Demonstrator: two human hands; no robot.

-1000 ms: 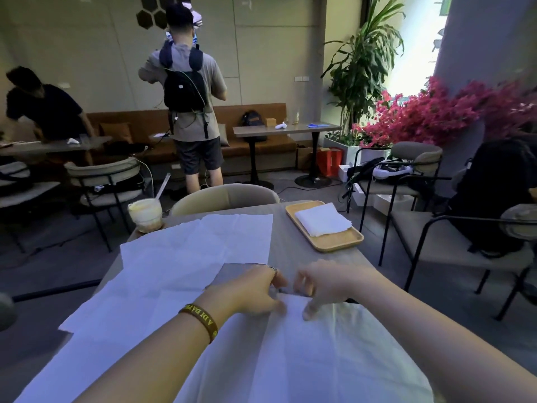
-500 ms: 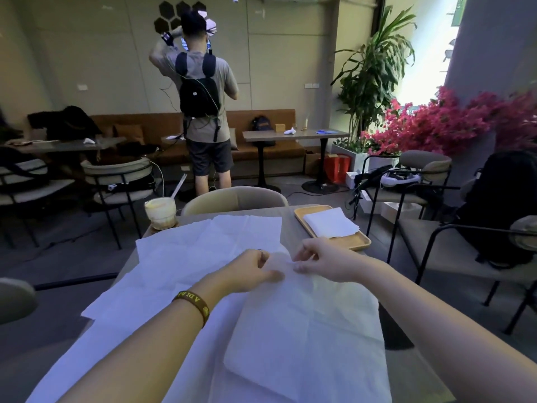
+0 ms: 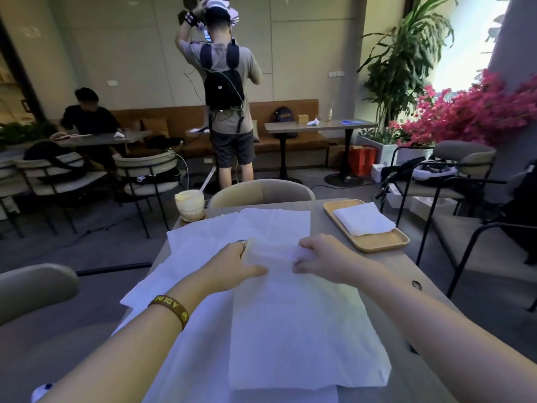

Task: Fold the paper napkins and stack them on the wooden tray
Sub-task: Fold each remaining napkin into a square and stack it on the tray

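A large white paper napkin [image 3: 302, 324] lies folded over in front of me on the grey table [image 3: 427, 289]. My left hand [image 3: 235, 264] and my right hand [image 3: 322, 257] pinch its far edge, which looks blurred and lifted. More unfolded white napkins [image 3: 261, 225] lie spread underneath and to the left. At the table's far right stands the wooden tray [image 3: 374, 242] with a folded napkin [image 3: 363, 218] on it.
A cup with a straw [image 3: 189, 205] stands at the table's far left corner. A beige chair back [image 3: 261, 191] is behind the table, another chair [image 3: 32, 286] at my left. Black-framed chairs stand at the right. Two people are farther back.
Both hands have moved farther from me with the napkin's edge, and have drawn apart from each other. The camera has tilted upward. The standing person raised an arm.
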